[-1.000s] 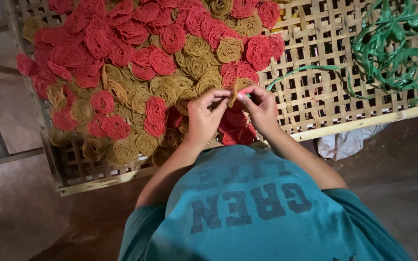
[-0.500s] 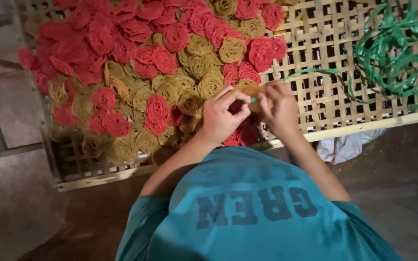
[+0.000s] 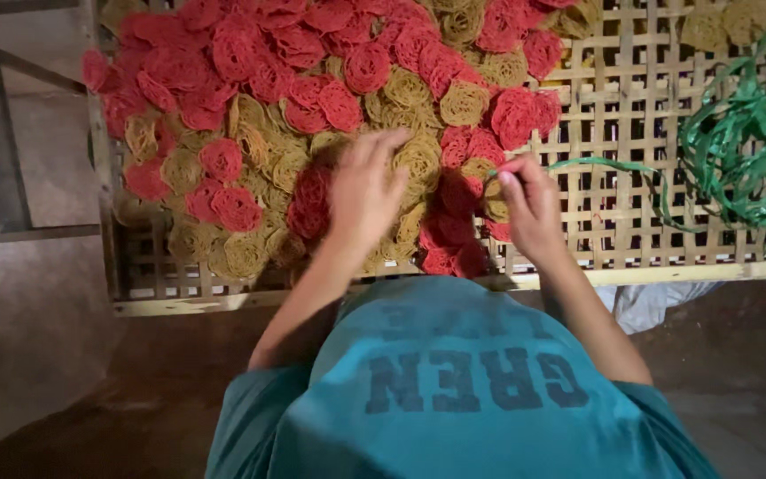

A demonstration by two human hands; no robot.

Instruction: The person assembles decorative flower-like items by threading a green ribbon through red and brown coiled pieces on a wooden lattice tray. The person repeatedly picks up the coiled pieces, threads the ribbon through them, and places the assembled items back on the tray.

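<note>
Partly hidden by the right hand [image 3: 532, 206], a yellow noodle coil [image 3: 495, 200] sits pinched in its fingers, together with a green strip [image 3: 609, 167] trailing toward a green tangle [image 3: 746, 151]. The left hand [image 3: 363, 191] lies spread, fingers released, on the heaped red and yellow coils [image 3: 312, 98], covering several. The bamboo tray [image 3: 613, 222] runs past the frame's top.

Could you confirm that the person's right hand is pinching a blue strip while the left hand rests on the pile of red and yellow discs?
Not quite: in the head view the strip in the right hand is green, not blue. The left hand does rest on the pile of red and yellow discs.
</note>
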